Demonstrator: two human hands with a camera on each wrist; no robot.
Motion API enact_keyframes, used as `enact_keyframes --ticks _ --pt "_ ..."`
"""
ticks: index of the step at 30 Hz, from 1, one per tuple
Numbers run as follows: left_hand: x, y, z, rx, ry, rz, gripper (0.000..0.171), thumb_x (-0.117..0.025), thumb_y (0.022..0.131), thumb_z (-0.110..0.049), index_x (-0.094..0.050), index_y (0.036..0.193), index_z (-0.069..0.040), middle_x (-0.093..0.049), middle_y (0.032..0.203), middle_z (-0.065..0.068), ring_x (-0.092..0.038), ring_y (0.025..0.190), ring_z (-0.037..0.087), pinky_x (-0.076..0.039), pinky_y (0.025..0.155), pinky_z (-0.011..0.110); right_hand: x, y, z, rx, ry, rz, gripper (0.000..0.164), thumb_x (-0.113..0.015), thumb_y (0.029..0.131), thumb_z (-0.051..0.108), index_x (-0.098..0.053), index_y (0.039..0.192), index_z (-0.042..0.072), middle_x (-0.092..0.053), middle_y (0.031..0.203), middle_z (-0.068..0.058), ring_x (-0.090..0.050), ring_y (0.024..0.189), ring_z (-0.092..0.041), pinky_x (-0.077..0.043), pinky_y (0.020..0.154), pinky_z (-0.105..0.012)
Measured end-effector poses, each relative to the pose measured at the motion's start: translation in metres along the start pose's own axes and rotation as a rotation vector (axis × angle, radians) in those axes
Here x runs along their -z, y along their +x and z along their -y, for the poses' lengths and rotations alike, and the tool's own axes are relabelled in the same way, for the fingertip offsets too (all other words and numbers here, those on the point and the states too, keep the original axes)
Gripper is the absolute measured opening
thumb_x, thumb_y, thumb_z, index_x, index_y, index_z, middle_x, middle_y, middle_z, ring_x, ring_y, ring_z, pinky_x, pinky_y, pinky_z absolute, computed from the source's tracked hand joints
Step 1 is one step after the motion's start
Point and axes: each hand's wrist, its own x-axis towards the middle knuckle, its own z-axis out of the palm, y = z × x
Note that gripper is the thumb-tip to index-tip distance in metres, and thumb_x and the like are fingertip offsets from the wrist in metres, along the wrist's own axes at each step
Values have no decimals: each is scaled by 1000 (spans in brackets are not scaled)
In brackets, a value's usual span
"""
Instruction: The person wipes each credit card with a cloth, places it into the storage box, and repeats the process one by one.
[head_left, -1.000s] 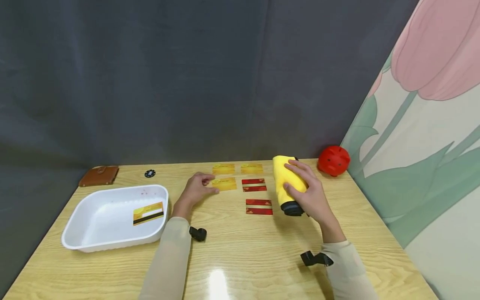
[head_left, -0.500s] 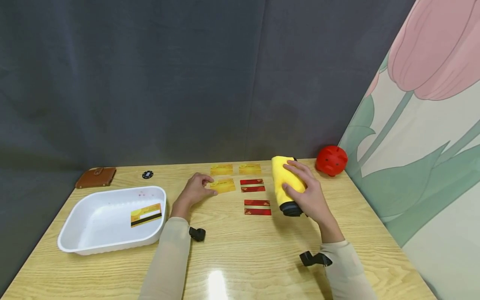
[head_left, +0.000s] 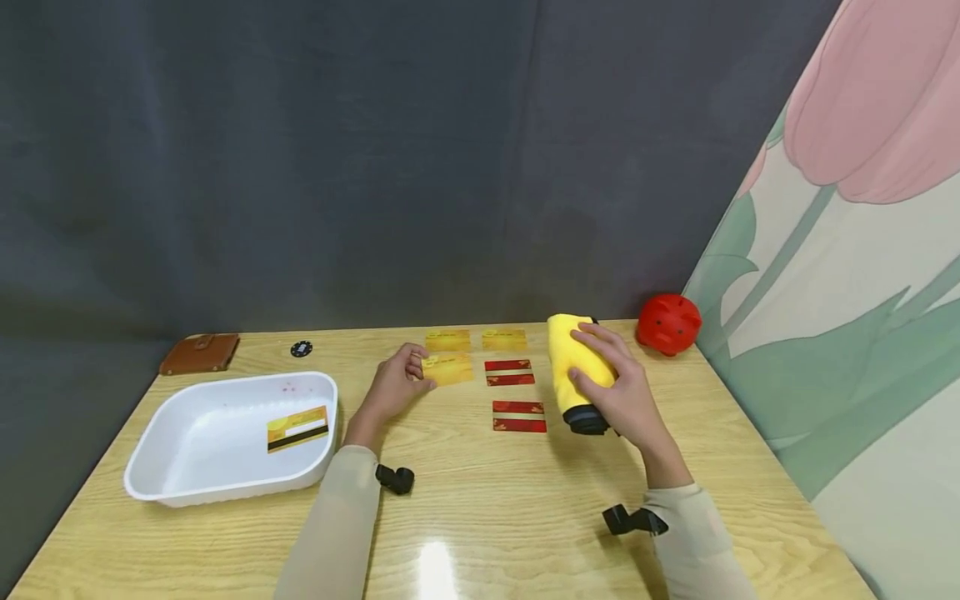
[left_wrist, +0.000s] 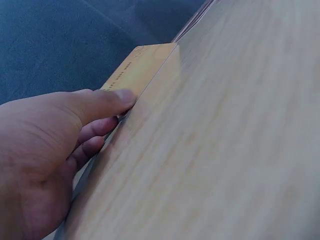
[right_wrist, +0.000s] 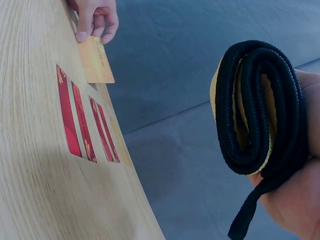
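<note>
My left hand point(head_left: 393, 383) pinches a yellow bank card point(head_left: 448, 369) at its left end, thumb on the near side. In the left wrist view that card point(left_wrist: 137, 70) stands tilted, its lower long edge close to the wood. My right hand point(head_left: 621, 385) grips a rolled yellow towel point(head_left: 573, 358) with black edging, held over the right part of the table. The right wrist view shows the roll's coiled black end point(right_wrist: 255, 110) and a loose black strip hanging below. Two red cards with pale stripes, a farther red card point(head_left: 509, 372) and a nearer red card point(head_left: 519, 416), lie between the hands.
Two more yellow cards lie along the back edge, a left one point(head_left: 447, 339) and a right one point(head_left: 504, 338). A white tray point(head_left: 150, 467) at left contains a striped yellow card point(head_left: 297, 428). Behind it are a brown wallet point(head_left: 199, 354) and black chip point(head_left: 302, 348); a red piggy bank point(head_left: 669, 324) stands back right.
My left fingers have shifted around the yellow card's left end, and the card sits slightly more tilted. The right hand and towel stay in place; the head view sways slightly.
</note>
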Motion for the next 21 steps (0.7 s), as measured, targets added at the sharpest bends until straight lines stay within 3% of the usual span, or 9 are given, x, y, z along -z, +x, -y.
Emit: enact_keyframes --ticks 7,12,15,21 --pt "-7 -9 -2 -49 25 -104 36 -73 96 -7 -63 127 -20 -66 110 7 -64 93 20 -57 85 39 0 0 0 13 -1 2 49 -74 92 7 -65 140 15 -52 154 -6 -44 142 -27 -41 95 -7" --pt "-10 -13 -5 -109 13 -198 27 -69 98 -5 -65 123 -16 -71 108 9 -68 97 23 -59 87 40 -2 0 -1 11 7 6 49 -74 92 7 -66 140 16 -52 153 -5 -45 139 -23 -41 95 -7" --pt "-11 -15 -9 -130 -37 -250 21 -69 98 -4 -67 117 -12 -73 107 11 -69 99 24 -60 88 39 -3 0 -1 13 7 8 49 -74 93 7 -65 140 17 -52 154 -5 -45 137 -19 -41 96 -7" --pt "-13 -24 -22 -105 -178 -297 20 -72 96 -6 -72 115 -11 -73 108 11 -69 99 22 -60 88 28 -5 0 -1 12 5 10 49 -74 93 8 -65 140 18 -52 154 -4 -44 136 -14 -41 96 -7"
